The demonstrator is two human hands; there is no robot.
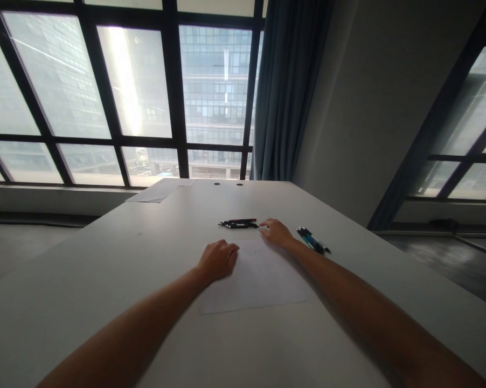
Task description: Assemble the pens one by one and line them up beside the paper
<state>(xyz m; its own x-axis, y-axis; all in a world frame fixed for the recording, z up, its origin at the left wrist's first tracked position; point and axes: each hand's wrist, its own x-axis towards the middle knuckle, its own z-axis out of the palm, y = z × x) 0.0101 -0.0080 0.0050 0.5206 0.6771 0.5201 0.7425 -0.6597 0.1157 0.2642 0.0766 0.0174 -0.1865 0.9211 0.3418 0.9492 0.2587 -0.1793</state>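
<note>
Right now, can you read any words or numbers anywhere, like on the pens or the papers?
No text can be read.
Black pens by the right hand: any print too small.
Blue-green pens: too small.
Sheet under the left hand: looks blank.
Far papers: marks too blurred to read.

The table (pixel 146 253) has a smooth, matt pale top that looks laminated, and the sheet (pixel 255 280) lying on it is plain matt paper. Beyond the sheet, the dark pens (pixel 238 223) look like glossy plastic. Behind the table, the curtain (pixel 287 91) is matt blue-grey cloth in soft folds.
</note>
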